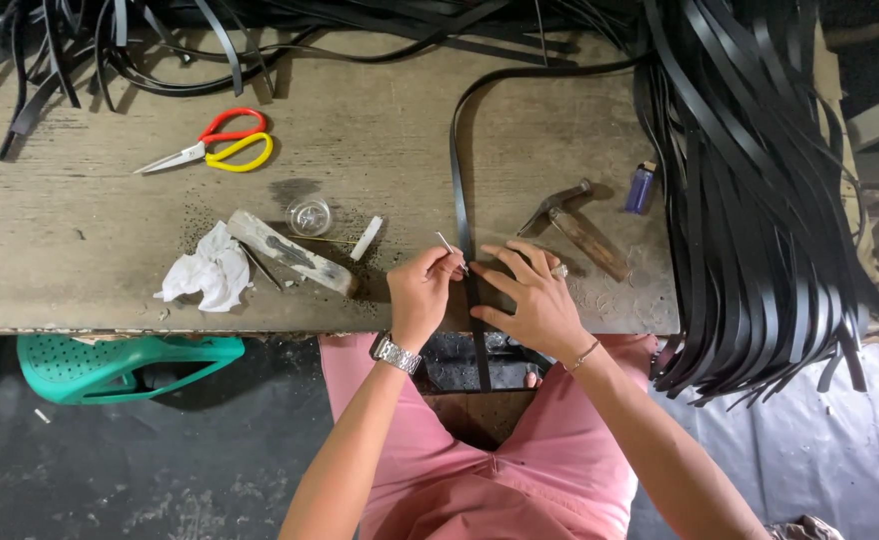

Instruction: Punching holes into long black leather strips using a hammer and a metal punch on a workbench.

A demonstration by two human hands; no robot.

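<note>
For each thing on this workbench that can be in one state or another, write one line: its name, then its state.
Scissors: lying flat, blades shut.
Hammer: lying on the bench, untouched.
Black strap: pressed flat under the right hand.
Thin white stick: pinched in the left hand.
Crumpled white cloth: lying loose.
Blue lighter: lying unlit.
Small clear pot: open, no lid.

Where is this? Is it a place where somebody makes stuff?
Probably a small craft workshop. A worn wooden workbench holds hand tools: a hammer and red-and-yellow scissors. Heaps of black strips lie around, and the left hand and right hand work on one black strip.
</note>
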